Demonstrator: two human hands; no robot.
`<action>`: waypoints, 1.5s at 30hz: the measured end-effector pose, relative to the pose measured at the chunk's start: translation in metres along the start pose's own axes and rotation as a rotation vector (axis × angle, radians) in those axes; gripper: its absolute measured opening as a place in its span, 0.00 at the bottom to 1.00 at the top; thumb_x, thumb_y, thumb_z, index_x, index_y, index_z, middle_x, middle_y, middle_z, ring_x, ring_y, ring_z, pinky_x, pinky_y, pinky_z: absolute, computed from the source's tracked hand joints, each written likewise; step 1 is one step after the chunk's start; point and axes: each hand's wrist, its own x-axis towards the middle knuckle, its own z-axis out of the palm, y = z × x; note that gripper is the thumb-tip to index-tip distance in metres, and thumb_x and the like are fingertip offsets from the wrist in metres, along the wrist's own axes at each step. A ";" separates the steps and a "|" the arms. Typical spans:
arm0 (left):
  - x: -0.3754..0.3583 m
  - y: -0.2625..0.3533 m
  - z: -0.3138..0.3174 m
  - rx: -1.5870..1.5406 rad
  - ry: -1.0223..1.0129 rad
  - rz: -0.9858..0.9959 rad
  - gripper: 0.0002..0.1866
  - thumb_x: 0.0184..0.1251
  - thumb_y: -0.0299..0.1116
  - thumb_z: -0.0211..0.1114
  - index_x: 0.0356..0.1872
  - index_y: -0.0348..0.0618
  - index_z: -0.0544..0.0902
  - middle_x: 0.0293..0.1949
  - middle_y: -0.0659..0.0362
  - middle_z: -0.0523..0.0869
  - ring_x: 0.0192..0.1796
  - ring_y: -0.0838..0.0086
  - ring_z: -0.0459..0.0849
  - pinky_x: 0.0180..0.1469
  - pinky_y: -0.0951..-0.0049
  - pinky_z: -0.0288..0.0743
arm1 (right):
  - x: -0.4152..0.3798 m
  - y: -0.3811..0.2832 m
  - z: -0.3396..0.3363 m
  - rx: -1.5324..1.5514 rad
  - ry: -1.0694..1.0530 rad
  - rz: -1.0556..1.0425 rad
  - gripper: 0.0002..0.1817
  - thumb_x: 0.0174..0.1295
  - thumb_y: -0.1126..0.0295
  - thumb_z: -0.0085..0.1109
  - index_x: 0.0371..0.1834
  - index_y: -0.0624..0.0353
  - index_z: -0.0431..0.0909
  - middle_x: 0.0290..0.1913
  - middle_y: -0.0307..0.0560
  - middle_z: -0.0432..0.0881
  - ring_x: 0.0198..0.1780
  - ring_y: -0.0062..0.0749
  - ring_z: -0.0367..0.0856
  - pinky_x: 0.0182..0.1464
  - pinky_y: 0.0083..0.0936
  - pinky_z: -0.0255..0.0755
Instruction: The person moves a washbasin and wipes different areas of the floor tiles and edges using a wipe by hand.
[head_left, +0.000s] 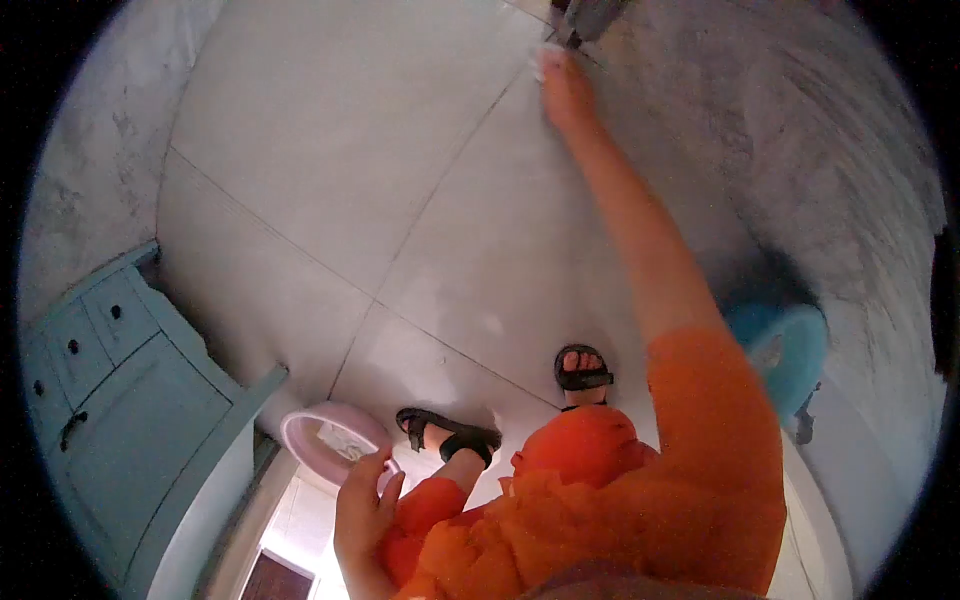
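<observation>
My right hand (568, 92) reaches far forward, low over the floor, at the foot of the right wall. Its fingers are closed on a small white piece, perhaps tissue or cloth (548, 60), blurred and mostly hidden. Just past the fingertips is a dark object (590, 18), cut off by the top edge. My left hand (364, 510) rests by my bent knee with its fingers a little apart and nothing visible in them. Beside it on the floor stands a pink basin (300, 436) with something whitish inside.
Pale floor tiles (300, 180) stretch ahead between two marbled walls. A blue-green cabinet (140, 430) with dark handles stands at the left. A blue basin (800, 360) is at the right wall, near my elbow. My sandalled feet (583, 368) are on the floor, with a bright doorway behind.
</observation>
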 end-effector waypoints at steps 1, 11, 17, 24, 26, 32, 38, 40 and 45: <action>0.003 -0.002 -0.001 -0.029 0.013 -0.001 0.20 0.57 0.29 0.62 0.52 0.40 0.74 0.45 0.48 0.80 0.45 0.57 0.79 0.48 0.65 0.72 | 0.017 -0.020 0.005 0.013 -0.048 -0.035 0.24 0.60 0.74 0.43 0.61 0.46 0.67 0.54 0.48 0.71 0.51 0.48 0.72 0.53 0.37 0.69; -0.009 -0.034 0.001 -0.155 -0.036 -0.112 0.21 0.57 0.25 0.59 0.55 0.39 0.73 0.46 0.50 0.80 0.46 0.63 0.80 0.48 0.68 0.72 | -0.090 0.125 -0.096 -0.252 -0.116 0.101 0.22 0.59 0.67 0.51 0.59 0.44 0.69 0.51 0.52 0.74 0.52 0.44 0.72 0.54 0.34 0.68; -0.013 -0.027 0.004 -0.106 -0.112 -0.132 0.20 0.61 0.25 0.57 0.56 0.38 0.72 0.46 0.50 0.80 0.47 0.65 0.79 0.49 0.69 0.71 | -0.060 0.088 -0.039 -0.306 -0.014 -0.098 0.26 0.55 0.73 0.49 0.59 0.40 0.69 0.55 0.48 0.74 0.56 0.47 0.70 0.57 0.35 0.66; 0.001 -0.020 -0.008 -0.163 -0.072 -0.017 0.20 0.64 0.29 0.55 0.58 0.39 0.71 0.48 0.51 0.80 0.48 0.66 0.78 0.51 0.69 0.70 | -0.076 0.062 -0.113 -0.230 -0.024 -0.063 0.29 0.56 0.44 0.51 0.61 0.42 0.68 0.59 0.45 0.71 0.61 0.43 0.67 0.63 0.33 0.60; 0.004 -0.025 -0.008 -0.150 -0.107 -0.006 0.20 0.64 0.29 0.55 0.58 0.39 0.71 0.48 0.51 0.80 0.48 0.66 0.78 0.50 0.69 0.70 | -0.125 0.117 -0.165 -0.037 -0.144 0.217 0.29 0.56 0.48 0.54 0.63 0.37 0.65 0.62 0.42 0.68 0.64 0.41 0.63 0.64 0.35 0.59; 0.004 -0.012 -0.010 -0.114 -0.157 -0.032 0.21 0.62 0.29 0.57 0.58 0.40 0.71 0.49 0.51 0.79 0.49 0.66 0.77 0.51 0.69 0.69 | -0.269 0.192 -0.156 -0.599 0.021 0.832 0.20 0.66 0.61 0.43 0.58 0.56 0.67 0.50 0.45 0.75 0.50 0.40 0.73 0.52 0.33 0.68; 0.013 0.021 -0.015 -0.144 -0.182 0.096 0.21 0.63 0.26 0.56 0.58 0.41 0.71 0.50 0.53 0.78 0.50 0.69 0.77 0.53 0.70 0.70 | -0.246 0.102 -0.167 -0.028 -0.279 0.816 0.21 0.61 0.57 0.46 0.51 0.59 0.75 0.55 0.50 0.73 0.52 0.48 0.74 0.56 0.41 0.65; 0.014 0.027 -0.019 -0.163 -0.212 0.044 0.20 0.62 0.26 0.57 0.57 0.40 0.72 0.50 0.53 0.78 0.50 0.68 0.77 0.53 0.70 0.69 | -0.283 0.163 -0.125 -0.690 -0.414 0.500 0.21 0.64 0.56 0.44 0.51 0.57 0.74 0.53 0.48 0.75 0.52 0.44 0.73 0.55 0.38 0.64; 0.012 0.024 -0.006 -0.211 -0.157 0.037 0.19 0.59 0.24 0.59 0.53 0.37 0.73 0.48 0.52 0.79 0.49 0.64 0.77 0.51 0.70 0.69 | -0.226 0.229 -0.084 -1.051 -0.181 0.255 0.21 0.65 0.56 0.43 0.54 0.55 0.73 0.51 0.48 0.77 0.52 0.42 0.73 0.55 0.32 0.64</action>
